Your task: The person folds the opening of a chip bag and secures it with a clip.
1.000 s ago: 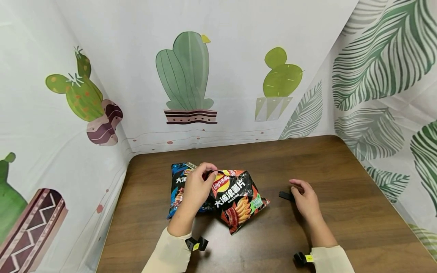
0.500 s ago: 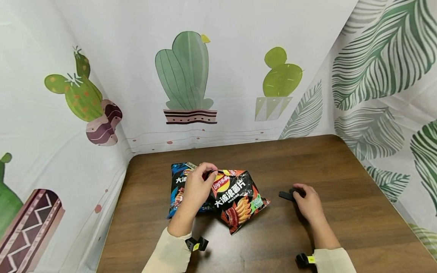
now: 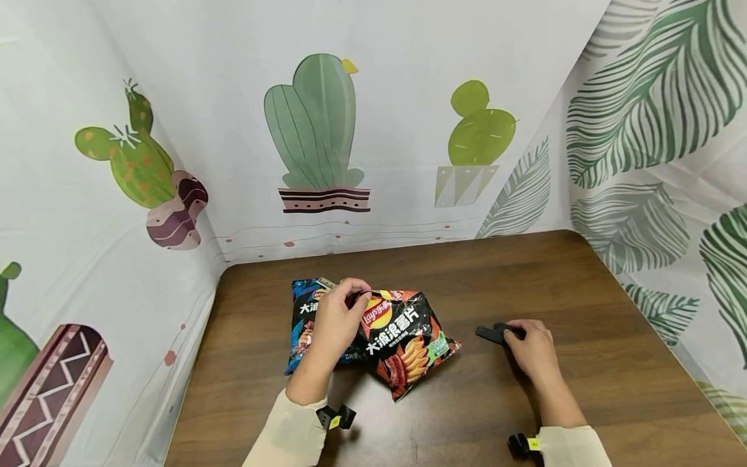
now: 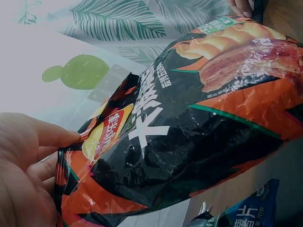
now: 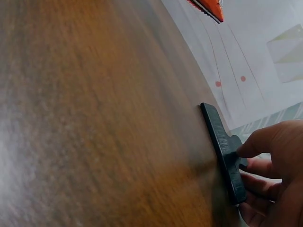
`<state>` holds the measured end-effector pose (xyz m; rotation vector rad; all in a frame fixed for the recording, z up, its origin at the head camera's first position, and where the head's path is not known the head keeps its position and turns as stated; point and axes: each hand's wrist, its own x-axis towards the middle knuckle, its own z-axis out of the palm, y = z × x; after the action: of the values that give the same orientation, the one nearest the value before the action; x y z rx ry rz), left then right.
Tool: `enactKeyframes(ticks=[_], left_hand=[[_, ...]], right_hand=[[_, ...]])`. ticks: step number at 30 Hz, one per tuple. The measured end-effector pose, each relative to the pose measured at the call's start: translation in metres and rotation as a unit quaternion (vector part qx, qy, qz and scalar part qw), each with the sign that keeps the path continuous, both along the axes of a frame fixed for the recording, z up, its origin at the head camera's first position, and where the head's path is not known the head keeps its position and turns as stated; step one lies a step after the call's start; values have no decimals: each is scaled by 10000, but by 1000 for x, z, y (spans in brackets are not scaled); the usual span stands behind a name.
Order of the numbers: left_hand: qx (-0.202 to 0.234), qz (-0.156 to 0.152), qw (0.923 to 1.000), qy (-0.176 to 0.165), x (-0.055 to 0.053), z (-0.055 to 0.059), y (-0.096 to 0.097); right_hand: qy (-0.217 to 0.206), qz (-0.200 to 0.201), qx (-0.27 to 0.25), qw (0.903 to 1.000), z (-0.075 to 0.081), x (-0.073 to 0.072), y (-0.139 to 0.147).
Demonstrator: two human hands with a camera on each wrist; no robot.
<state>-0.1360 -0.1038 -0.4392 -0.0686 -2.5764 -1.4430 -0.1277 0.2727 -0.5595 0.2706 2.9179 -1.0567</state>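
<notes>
My left hand [image 3: 341, 314] pinches the top left corner of a black and orange bag of chips [image 3: 403, 337], its front turned up toward me. In the left wrist view the thumb and fingers [image 4: 52, 135] grip the crimped top edge of this chip bag [image 4: 189, 127]. Over on the right, my right hand [image 3: 533, 347] holds a black bag clip [image 3: 489, 334] by its handle. The right wrist view has the thumb on the clip's grip tab, with the long bar of the bag clip [image 5: 220, 146] pointing away from the fingers.
A blue and black chip bag [image 3: 303, 318] lies partly under the orange one and behind my left forearm. A small patterned strip [image 3: 327, 283] shows at its top edge. The brown wooden table [image 3: 467, 415] meets a cactus-print cloth [image 3: 403, 130] at the back.
My right hand has moved slightly right and down, and its fingers have closed on the clip's handle. The clip has hardly shifted. My left hand and the bags have stayed put.
</notes>
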Motion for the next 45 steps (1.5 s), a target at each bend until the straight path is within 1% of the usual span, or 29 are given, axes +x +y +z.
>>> enactKeyframes(ticks=[3,8,16,21,26,31,34,42,45], left_hand=[[-16,7,10000,-24,0,0,0],[-17,-18,10000,14,-1,0,0],[37,-73,9999,88,-1,-2,0],[24,-96,9999,124,-2,-2,0],[9,-128,9998,145,-3,-2,0],[7,-132,9998,132,-3,-3,0],[-12,-138,9998,155,-2,-4,-1],[63,-158,9997,160,-2,-3,0],[67,-154,9997,164,-2,-3,0]], right_hand=[[24,-1,-8,10000,0,0,0],[-93,5,-94,9999,2,0,0],[-167,25,-334,9993,4,1,-2],[45,16,-371,9993,2,1,-4],[274,-76,-362,9989,1,1,-6],[337,-133,-431,9984,-1,1,-9],[375,-232,-500,9978,0,1,-12],[246,-361,-894,9950,3,1,-13],[323,-418,-1080,9927,2,-1,-15]])
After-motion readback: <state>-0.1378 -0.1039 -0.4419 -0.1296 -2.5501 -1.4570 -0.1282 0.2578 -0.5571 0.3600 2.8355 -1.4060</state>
